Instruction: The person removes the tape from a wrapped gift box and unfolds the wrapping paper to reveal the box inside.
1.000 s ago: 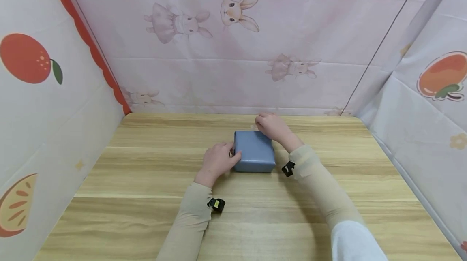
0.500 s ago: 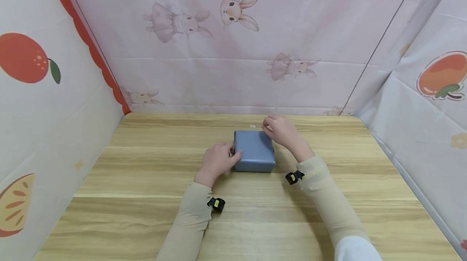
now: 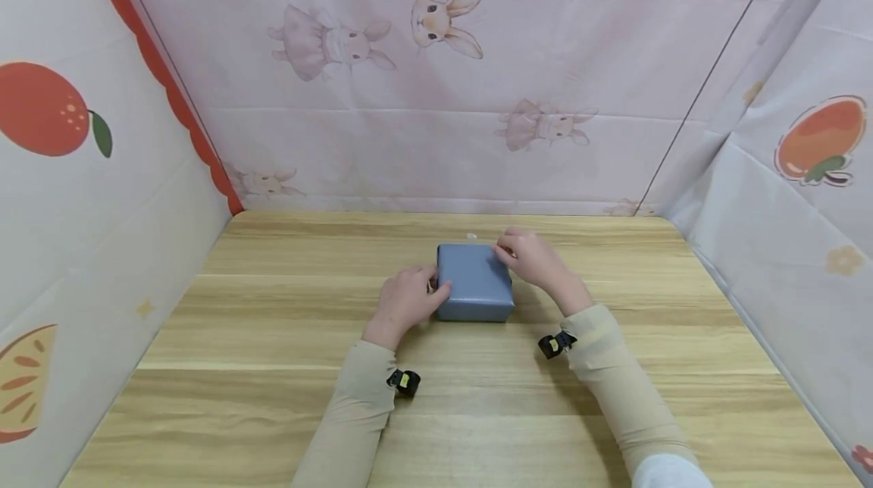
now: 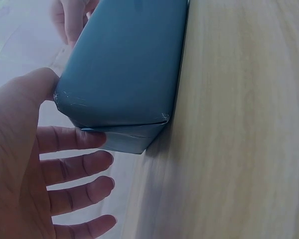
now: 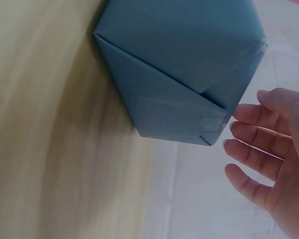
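A box wrapped in blue paper [image 3: 474, 283] lies on the wooden table. At its left end is my left hand [image 3: 407, 298]: the thumb lies on the top edge and the index finger touches the folded end flap [image 4: 127, 139], with the other fingers spread beside it. My right hand [image 3: 535, 257] is at the far right corner, its fingers loosely extended and the index fingertip at the edge of the box in the right wrist view. There, the box's right end shows a folded flap with a small shiny clear patch [image 5: 212, 123], which looks like tape.
A tiny whitish scrap [image 3: 471, 236] lies on the table [image 3: 273, 367] just behind the box. A pink rabbit-print sheet [image 3: 382, 147] hangs behind the table, and white fruit-print sheets [image 3: 102, 230] stand at both sides.
My right hand has moved from behind the box toward the right and nearer to me, to the far right corner. The left hand and the box have hardly moved.
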Demonstrator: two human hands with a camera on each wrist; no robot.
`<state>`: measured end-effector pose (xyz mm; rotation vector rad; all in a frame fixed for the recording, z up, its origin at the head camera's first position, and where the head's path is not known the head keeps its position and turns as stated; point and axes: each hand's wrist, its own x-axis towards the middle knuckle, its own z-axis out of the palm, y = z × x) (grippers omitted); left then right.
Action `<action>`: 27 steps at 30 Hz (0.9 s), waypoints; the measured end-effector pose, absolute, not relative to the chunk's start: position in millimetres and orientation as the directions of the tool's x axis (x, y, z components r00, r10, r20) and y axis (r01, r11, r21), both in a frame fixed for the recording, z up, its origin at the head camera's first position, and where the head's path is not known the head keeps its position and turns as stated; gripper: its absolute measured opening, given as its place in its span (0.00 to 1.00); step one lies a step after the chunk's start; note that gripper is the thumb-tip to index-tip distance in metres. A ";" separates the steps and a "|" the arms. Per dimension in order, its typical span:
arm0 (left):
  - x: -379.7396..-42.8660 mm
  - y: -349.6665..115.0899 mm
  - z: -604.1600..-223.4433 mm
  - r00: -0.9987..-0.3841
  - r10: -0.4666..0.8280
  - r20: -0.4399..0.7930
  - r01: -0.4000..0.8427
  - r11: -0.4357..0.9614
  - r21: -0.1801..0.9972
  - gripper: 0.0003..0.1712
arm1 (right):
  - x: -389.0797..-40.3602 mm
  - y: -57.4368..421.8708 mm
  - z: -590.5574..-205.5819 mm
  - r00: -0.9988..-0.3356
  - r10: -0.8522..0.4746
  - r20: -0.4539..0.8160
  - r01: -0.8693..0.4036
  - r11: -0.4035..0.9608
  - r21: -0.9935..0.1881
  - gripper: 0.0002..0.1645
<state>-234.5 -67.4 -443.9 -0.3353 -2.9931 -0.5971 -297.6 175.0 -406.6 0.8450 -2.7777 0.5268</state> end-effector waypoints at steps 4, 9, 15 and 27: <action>-235.2 -67.4 -445.1 -0.974 0.197 0.108 0.224 0.898 0.379 0.34 | -296.1 174.1 -408.3 -0.824 -0.499 0.268 -0.562 0.778 -0.279 0.15; -236.0 -67.8 -446.2 -0.973 0.200 0.117 0.230 0.895 0.381 0.33 | -294.8 174.4 -410.7 -0.820 -0.503 0.273 -0.566 0.781 -0.265 0.15; -236.9 -68.8 -446.5 -0.971 0.203 0.130 0.238 0.890 0.390 0.31 | -296.4 175.5 -413.9 -0.814 -0.504 0.288 -0.574 0.773 -0.271 0.15; -238.6 -69.2 -444.4 -0.968 0.214 0.131 0.249 0.885 0.394 0.27 | -298.5 178.5 -416.2 -0.814 -0.511 0.276 -0.575 0.776 -0.259 0.14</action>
